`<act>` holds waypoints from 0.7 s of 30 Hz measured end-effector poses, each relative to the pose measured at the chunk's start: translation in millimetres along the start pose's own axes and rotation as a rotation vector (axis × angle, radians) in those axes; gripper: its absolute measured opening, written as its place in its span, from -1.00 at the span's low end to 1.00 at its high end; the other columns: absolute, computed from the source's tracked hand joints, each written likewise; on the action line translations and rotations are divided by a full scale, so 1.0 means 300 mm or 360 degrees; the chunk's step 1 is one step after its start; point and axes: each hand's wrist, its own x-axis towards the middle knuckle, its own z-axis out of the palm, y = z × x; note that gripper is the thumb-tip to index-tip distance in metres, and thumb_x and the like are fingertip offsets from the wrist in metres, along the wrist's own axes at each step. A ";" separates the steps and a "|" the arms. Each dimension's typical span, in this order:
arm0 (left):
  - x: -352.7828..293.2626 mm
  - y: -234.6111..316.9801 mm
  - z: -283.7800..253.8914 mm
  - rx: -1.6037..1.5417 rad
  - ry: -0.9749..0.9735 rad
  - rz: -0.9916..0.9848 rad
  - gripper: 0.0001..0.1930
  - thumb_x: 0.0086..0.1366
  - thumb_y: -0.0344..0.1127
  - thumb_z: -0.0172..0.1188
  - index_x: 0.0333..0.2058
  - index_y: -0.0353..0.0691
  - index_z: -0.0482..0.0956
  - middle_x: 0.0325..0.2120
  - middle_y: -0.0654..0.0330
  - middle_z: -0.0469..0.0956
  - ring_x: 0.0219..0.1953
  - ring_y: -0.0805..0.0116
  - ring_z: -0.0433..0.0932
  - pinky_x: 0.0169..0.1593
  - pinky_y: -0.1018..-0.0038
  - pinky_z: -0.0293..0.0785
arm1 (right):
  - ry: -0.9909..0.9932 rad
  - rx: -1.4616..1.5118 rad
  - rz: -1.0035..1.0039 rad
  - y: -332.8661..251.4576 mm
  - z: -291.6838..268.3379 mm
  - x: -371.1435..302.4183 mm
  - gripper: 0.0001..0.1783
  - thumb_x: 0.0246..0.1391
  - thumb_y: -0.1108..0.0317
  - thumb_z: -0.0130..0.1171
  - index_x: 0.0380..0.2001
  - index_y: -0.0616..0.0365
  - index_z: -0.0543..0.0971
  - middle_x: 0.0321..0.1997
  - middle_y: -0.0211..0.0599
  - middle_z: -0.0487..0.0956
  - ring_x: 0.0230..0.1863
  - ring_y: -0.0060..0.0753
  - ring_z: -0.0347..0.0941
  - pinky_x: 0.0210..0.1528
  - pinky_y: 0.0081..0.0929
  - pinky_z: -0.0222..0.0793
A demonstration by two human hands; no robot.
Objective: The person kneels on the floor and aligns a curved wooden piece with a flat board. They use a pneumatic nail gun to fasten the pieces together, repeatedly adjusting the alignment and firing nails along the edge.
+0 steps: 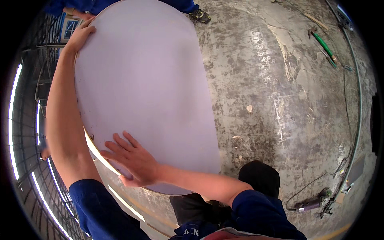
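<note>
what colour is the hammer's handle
The hammer's handle is mostly green; it shows best in the head view, at the upper right.

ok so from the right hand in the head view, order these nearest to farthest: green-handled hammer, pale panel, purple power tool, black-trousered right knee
1. Pale panel: under the right hand, touching it
2. Black-trousered right knee: to the hand's right
3. Purple power tool: on the floor, lower right
4. Green-handled hammer: on the floor, upper right
</note>
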 end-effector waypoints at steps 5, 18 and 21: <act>-0.180 0.177 0.096 -0.0382 0.0086 -0.0343 -0.26 0.38 0.19 -0.02 0.41 -0.07 0.25 0.32 0.08 0.35 0.21 0.20 0.44 0.25 0.32 0.33 | -0.0015 -0.0059 0.0025 0.029 -0.011 -0.012 -0.04 -0.18 0.16 0.23 0.39 0.03 0.22 0.41 0.04 0.25 0.48 0.31 0.01 0.54 0.25 -0.33; -0.793 0.086 0.251 -0.0132 0.0501 0.0422 -0.27 0.53 0.18 -0.31 0.46 -0.22 0.07 0.47 0.05 0.06 0.50 0.17 0.00 0.49 0.32 -0.12 | 0.0075 -0.0138 -0.0031 0.066 0.020 -0.025 0.01 -0.10 0.09 0.24 0.43 0.14 0.13 0.47 0.04 0.18 0.56 0.25 -0.13 0.58 0.14 -0.43; -0.968 0.107 0.331 -0.0043 0.0668 0.0499 -0.32 0.54 0.09 -0.32 0.45 -0.24 0.10 0.46 0.02 0.08 0.50 0.10 0.01 0.50 0.29 -0.14 | 0.0049 -0.0096 0.0005 0.055 0.015 -0.023 0.02 -0.13 0.14 0.28 0.42 0.15 0.14 0.48 0.04 0.17 0.56 0.24 -0.11 0.58 0.15 -0.42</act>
